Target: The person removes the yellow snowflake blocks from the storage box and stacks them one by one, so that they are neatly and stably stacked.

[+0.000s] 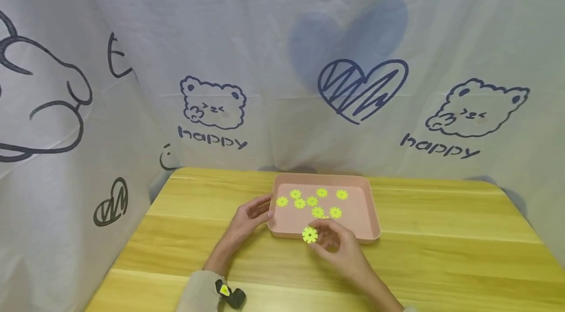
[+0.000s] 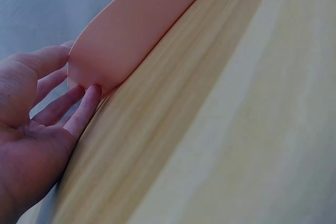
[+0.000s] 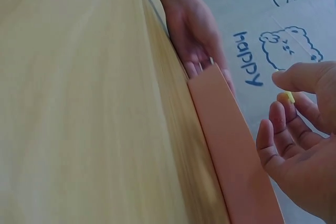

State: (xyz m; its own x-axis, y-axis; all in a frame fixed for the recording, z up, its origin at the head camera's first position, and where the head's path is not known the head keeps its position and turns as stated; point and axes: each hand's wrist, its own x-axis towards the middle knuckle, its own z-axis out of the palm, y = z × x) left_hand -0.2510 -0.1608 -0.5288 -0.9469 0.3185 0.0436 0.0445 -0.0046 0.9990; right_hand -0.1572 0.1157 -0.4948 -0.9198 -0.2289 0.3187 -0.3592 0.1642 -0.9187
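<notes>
A pink tray (image 1: 368, 214) lies on the table, with several yellow notched discs (image 1: 335, 212) spread over its bottom. My right hand (image 1: 337, 246) pinches one yellow disc (image 1: 310, 235) between thumb and fingers above the tray's near edge. In the right wrist view, that disc (image 3: 289, 97) shows only as a thin piece near the fingertips of my right hand (image 3: 310, 145). My left hand (image 1: 243, 221) touches the tray's left side. Seen in the left wrist view, the fingers of my left hand (image 2: 42, 114) rest, relaxed, against the outer wall of the tray (image 2: 126, 30).
The wooden table (image 1: 185, 223) reaches back to a light cloth (image 1: 265, 130) printed with hearts, bears and lettering. A black strap with a small device (image 1: 231, 295) is on the left sleeve.
</notes>
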